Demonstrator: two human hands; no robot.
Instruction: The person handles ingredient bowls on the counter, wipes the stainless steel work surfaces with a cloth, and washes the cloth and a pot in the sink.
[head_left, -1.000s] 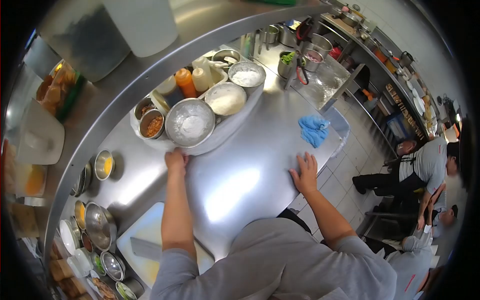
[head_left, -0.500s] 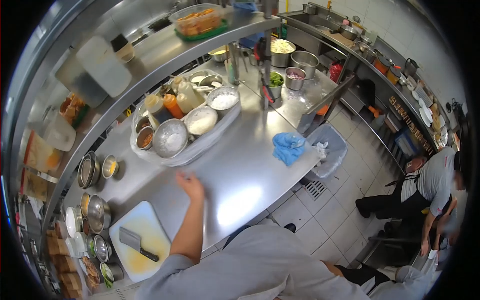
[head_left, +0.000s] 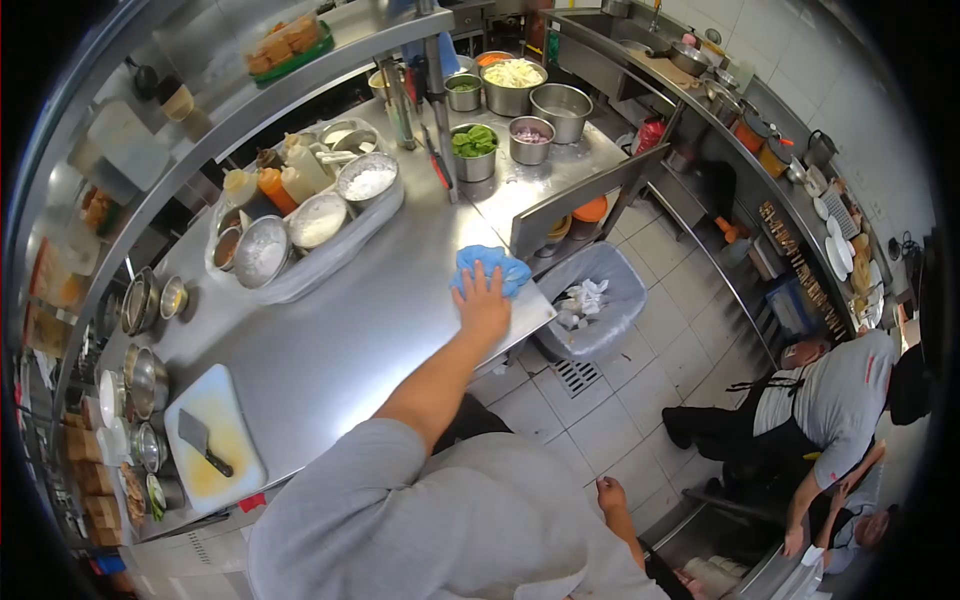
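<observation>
Grey shirt (head_left: 470,500) with black clothing (head_left: 468,420)

The shirt is plain, its fabric lightly creased. On the shirt's left side, a short matching sleeve (head_left: 370,460) ends in a straight hem; black clothing shows at the shirt's front edge.

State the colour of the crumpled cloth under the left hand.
The crumpled cloth is bright blue, clearest in the head view.

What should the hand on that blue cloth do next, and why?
I'd probably have the left hand close around the blue cloth and gather it up: the fingers look spread over the crumpled fabric rather than wrapped around it, and the cloth lies near a corner of the steel table.
</observation>
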